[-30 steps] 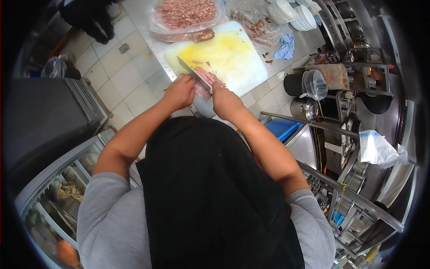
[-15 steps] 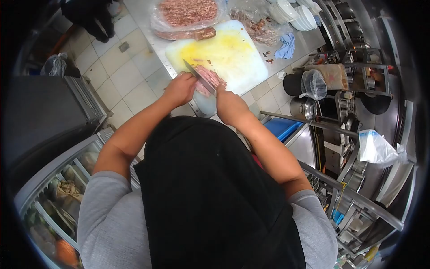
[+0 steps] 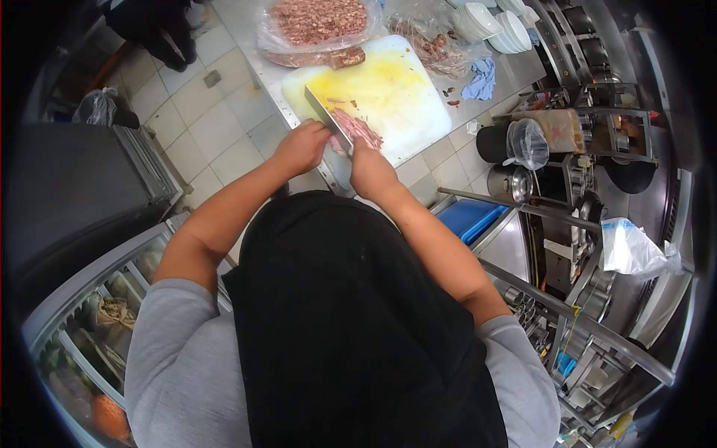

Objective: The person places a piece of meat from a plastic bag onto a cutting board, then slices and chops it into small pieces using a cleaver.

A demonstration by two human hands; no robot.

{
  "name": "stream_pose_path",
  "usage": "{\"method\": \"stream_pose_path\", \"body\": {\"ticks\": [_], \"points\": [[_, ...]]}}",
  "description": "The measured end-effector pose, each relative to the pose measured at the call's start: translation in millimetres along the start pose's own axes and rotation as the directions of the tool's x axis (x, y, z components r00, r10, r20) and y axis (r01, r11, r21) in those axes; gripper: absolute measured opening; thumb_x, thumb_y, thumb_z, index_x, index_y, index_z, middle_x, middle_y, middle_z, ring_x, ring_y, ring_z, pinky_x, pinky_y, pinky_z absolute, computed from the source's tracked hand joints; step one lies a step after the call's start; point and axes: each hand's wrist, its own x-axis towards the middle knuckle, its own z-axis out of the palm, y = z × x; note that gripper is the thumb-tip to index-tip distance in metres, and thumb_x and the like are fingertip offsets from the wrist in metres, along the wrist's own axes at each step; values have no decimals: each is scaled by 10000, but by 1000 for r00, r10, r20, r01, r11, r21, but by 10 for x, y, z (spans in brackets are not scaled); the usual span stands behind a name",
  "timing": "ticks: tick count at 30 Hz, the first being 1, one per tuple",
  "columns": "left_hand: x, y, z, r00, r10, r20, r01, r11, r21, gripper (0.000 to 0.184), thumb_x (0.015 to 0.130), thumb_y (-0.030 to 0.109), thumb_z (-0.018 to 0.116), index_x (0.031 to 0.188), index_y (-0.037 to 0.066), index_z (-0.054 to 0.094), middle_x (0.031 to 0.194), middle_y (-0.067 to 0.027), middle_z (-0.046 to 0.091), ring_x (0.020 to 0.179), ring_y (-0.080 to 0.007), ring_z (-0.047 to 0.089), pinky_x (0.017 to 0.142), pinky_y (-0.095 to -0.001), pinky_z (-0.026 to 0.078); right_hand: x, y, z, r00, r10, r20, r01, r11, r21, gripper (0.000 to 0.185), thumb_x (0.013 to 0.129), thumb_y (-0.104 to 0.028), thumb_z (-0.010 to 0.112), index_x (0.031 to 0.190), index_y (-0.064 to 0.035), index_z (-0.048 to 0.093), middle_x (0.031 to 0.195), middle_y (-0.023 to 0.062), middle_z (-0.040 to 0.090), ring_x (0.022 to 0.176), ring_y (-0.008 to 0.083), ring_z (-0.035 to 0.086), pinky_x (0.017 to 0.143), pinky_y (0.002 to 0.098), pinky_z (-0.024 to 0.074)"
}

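My right hand (image 3: 372,172) is wrapped round the handle of a kitchen knife (image 3: 326,117). Its blade points away to the upper left and stands over the near end of a white, yellow-stained cutting board (image 3: 407,97). Thin strips of pink meat (image 3: 362,128) lie in a pile along the blade's right side. On the other side, my left hand (image 3: 302,147) has its fingers curled in on the meat close to the blade; the piece under them is mostly hidden.
Beyond the board are a clear bag of chopped meat (image 3: 320,19), a long meat slab (image 3: 317,58), another bag of meat (image 3: 433,48), a blue cloth (image 3: 480,80) and stacked white bowls (image 3: 511,33). A blue tray (image 3: 470,218) is at right. Another person's dark-clothed legs (image 3: 168,41) show upper left.
The knife has shifted slightly left, toward my left hand, and its blade now stands more upright. My right hand moved left with it, while my left hand stays by the meat.
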Motion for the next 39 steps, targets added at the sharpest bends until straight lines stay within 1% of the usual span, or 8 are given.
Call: {"method": "stream_pose_path", "body": {"ticks": [3,20,26,32,34,36,37,39], "points": [[-24,-9,8,1000,31,8,-30,999,-26,202,882,-11,652,1072,12,717,996,-152,674,950,-378,647,870,-457,557,124,-43,-135,993,-115,-4,115,993,-16,297,919,30,541,1206,98,516,1054,379,709,1031,514,713,921,567,557],[-11,-97,3,999,44,-4,-44,999,-15,134,882,-4,655,1004,15,708,974,-170,685,944,-386,657,844,-468,564,112,10,135,999,-34,-38,37,995,89,333,911,32,556,1235,105,534,1109,391,700,1102,510,699,964,541,555],[2,-54,-53,999,38,14,-38,999,-22,150,873,-28,646,1004,13,707,971,-171,683,941,-389,658,841,-473,563,26,-98,-64,996,-35,82,32,999,31,338,905,39,543,1235,110,530,1103,398,697,1110,512,696,973,543,545],[-7,-152,-84,995,94,26,-92,993,-67,176,846,-62,634,992,16,694,953,-170,682,958,-403,665,862,-465,563,381,178,193,967,-183,-178,214,961,176,417,988,-81,632,1353,93,532,1152,382,687,1121,528,668,961,540,530],[13,-154,-168,989,122,85,-115,990,-80,201,830,-30,673,1024,21,682,1034,-183,686,1017,-403,663,872,-450,564,117,186,-6,915,-199,-350,285,934,216,377,985,-106,649,1305,69,550,1086,350,719,1079,513,696,939,538,548],[110,-57,-315,990,98,105,-86,990,-113,275,800,12,731,1064,31,658,1138,-195,672,1080,-413,642,905,-455,551,-139,339,-167,965,23,-262,85,915,394,387,1004,-106,630,1349,43,538,1032,321,730,1042,501,712,897,516,560],[120,-224,-277,977,98,190,-85,994,-73,486,837,238,811,1242,33,637,1395,-225,586,1277,-451,562,1060,-517,480,-233,491,-171,954,66,-294,82,882,464,347,1023,-134,633,1323,19,548,942,270,709,874,422,692,803,491,560],[364,-153,-336,953,195,232,-201,980,4,657,842,392,805,1357,44,594,1500,-232,505,1370,-467,488,1134,-546,406,-419,816,-160,930,145,-338,77,823,562,308,1042,-161,637,1297,-6,557,853,220,689,707,344,672,708,465,560]]}}
